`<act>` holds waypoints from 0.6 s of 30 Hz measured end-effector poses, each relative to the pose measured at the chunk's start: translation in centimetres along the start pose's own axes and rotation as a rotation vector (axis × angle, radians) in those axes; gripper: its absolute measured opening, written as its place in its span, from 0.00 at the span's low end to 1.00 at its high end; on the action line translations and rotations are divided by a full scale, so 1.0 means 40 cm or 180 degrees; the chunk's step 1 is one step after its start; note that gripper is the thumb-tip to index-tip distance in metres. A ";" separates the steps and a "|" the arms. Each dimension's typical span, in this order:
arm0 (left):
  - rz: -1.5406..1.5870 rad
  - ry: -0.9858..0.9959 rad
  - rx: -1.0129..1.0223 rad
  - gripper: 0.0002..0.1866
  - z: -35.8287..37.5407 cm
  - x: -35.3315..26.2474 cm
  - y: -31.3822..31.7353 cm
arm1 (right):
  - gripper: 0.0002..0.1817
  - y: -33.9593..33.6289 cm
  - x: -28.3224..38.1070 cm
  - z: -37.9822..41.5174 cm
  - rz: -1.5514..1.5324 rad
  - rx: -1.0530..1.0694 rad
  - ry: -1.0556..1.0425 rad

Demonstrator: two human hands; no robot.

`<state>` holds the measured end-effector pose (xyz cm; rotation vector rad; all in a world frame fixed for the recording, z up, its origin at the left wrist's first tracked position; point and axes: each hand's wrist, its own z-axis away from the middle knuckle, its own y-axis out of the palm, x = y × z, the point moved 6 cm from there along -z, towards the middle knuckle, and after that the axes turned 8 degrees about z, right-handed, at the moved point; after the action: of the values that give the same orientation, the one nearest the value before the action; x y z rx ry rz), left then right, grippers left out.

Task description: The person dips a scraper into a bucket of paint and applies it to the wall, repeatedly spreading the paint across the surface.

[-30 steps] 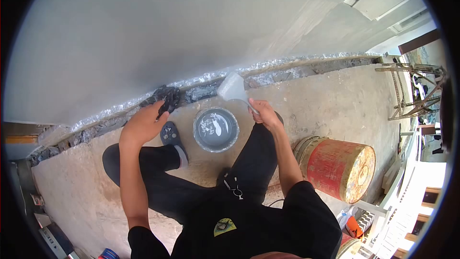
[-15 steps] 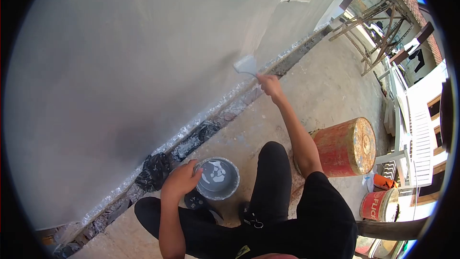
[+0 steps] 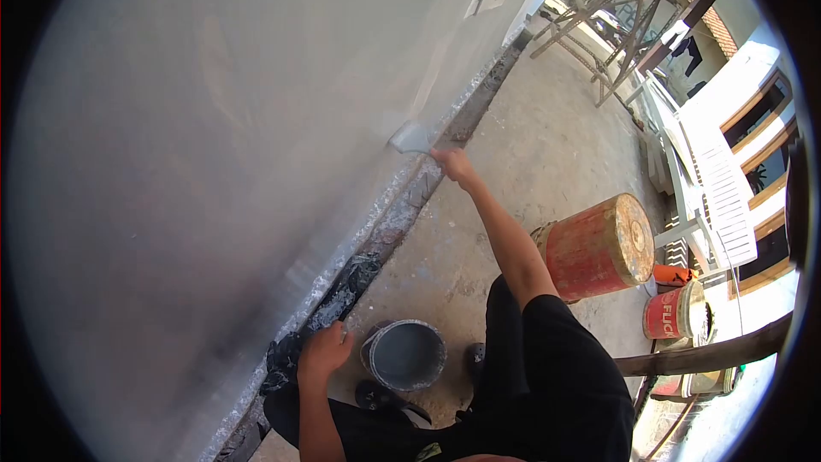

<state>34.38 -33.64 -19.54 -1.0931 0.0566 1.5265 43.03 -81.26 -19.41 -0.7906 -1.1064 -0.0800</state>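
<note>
A wide, flat paintbrush [image 3: 411,137] with pale bristles is at the lower part of the grey wall [image 3: 256,77], just above its speckled bottom edge. My right hand [image 3: 455,166] is closed round its handle with the arm stretched forward. My left hand [image 3: 323,352] hangs to the left of a small bucket [image 3: 407,354] of grey paint, apart from its rim. Its thumb and fingers are loosely apart, with nothing seen in them. The bucket stands on the concrete floor between my feet.
Crumpled black plastic [image 3: 284,359] lies in the gutter along the wall's foot. A large red paint-stained bucket [image 3: 590,248] lies at my right. Behind it are a white slatted bench [image 3: 714,197] and a smaller red-labelled bucket [image 3: 671,312]. A scaffold frame [image 3: 611,30] stands farther off.
My right hand has brought the paintbrush down and left along the wall's base. My left hand has moved off the small bucket's rim. The whole view has shifted and turned.
</note>
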 end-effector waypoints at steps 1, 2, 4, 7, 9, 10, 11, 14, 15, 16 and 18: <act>-0.0108 -0.0123 0.0008 0.24 0.007 0.009 -0.003 | 0.25 0.019 -0.043 -0.023 0.0433 -0.0032 -0.0060; -0.0216 -0.0149 -0.0094 0.23 0.007 0.015 -0.010 | 0.26 0.032 -0.082 -0.054 0.0851 -0.0080 -0.0135; -0.0451 -0.0197 -0.0255 0.23 0.007 0.016 -0.008 | 0.26 0.023 -0.078 -0.086 0.0800 -0.0206 -0.0251; -0.0131 -0.0143 -0.0324 0.22 0.012 -0.026 -0.008 | 0.25 -0.046 0.023 -0.035 0.0912 -0.0321 0.0062; -0.0112 -0.0245 -0.0379 0.22 0.040 -0.057 -0.001 | 0.23 -0.126 0.151 0.010 0.0959 -0.0441 -0.0050; -0.0093 -0.0299 -0.0424 0.22 0.054 -0.069 0.003 | 0.23 -0.161 0.202 0.027 0.0400 -0.0277 -0.0245; -0.0049 -0.0358 -0.0465 0.22 0.067 -0.075 0.006 | 0.22 -0.201 0.241 0.042 -0.0155 -0.0110 -0.0423; 0.0100 -0.0617 -0.0489 0.21 0.097 -0.094 0.015 | 0.22 -0.274 0.329 0.052 -0.0932 -0.0074 -0.0808; 0.0128 -0.0658 -0.0502 0.21 0.104 -0.094 0.019 | 0.23 -0.276 0.345 0.045 -0.1057 -0.0140 -0.0906; 0.0142 -0.0699 -0.0512 0.21 0.110 -0.085 0.024 | 0.21 -0.235 0.303 -0.012 -0.1466 0.0023 -0.0968; 0.0200 -0.0761 -0.0539 0.21 0.126 -0.093 0.021 | 0.22 -0.157 0.163 -0.075 -0.1409 0.0163 -0.0691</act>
<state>30.23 -33.74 -14.78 -1.0407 -0.2077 1.7333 45.71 -85.60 -11.33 -0.5047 -1.4709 -0.3428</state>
